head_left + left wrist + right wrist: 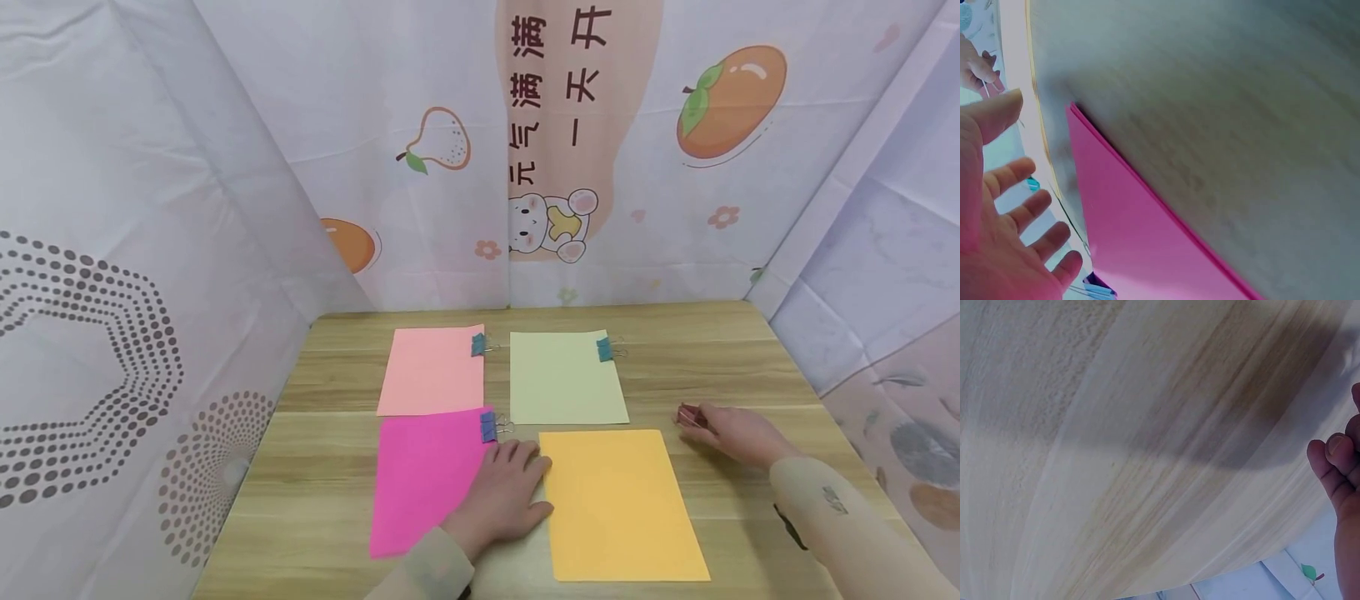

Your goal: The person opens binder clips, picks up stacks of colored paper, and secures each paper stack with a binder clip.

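Note:
My right hand (742, 433) pinches a dark red binder clip (688, 415) with wire handles, above the table to the right of the orange paper stack (622, 508). No clip shows on the orange stack. My left hand (506, 496) reaches between that stack and the magenta paper stack (427, 487), palm down, fingers extended and spread. Its fingertips and thumb lie at the orange stack's left edge; whether they touch it I cannot tell. A blue binder clip (488, 427) grips the magenta stack's top right corner. The right wrist view shows curled fingers (1338, 462), the clip hidden.
Behind lie a salmon paper stack (435, 371) and a pale green paper stack (566, 379), each with a teal binder clip at its upper right. The wooden table (712, 350) is bordered by a printed curtain (435, 217) at back and sides.

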